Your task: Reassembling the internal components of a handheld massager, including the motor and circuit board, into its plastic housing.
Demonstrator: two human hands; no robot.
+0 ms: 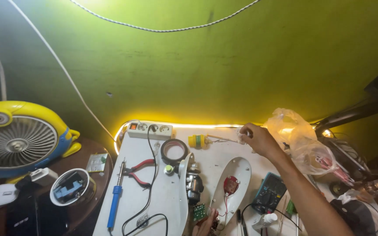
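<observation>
Here, my right hand [255, 136] is reached out to the far edge of the white worktop [162, 196], its fingers pinched narrowly around a small clear, whitish piece [241, 136] I cannot identify. Just left of that piece lies a yellow-handled tool [200, 140], its thin shaft pointing toward my fingertips. My left hand [206, 227] shows only partly at the bottom edge, fingers curled by a small green circuit board [199, 212] and the red wiring of an open white oval casing [237, 179]; I cannot tell whether it grips anything.

Beside my right forearm sit a dark multimeter [268, 192] and a crumpled clear plastic bag [300, 140]. Further left on the worktop lie a roll of black tape [174, 150], red-handled pliers [138, 171], a blue-handled soldering iron [116, 199] and, at the back edge, a white power strip [149, 130].

A glowing yellow light strip [206, 125] runs along the back of the worktop under a green wall [206, 65]. To the left, a round brown side table [97, 183] carries a yellow and blue fan [18, 140].
</observation>
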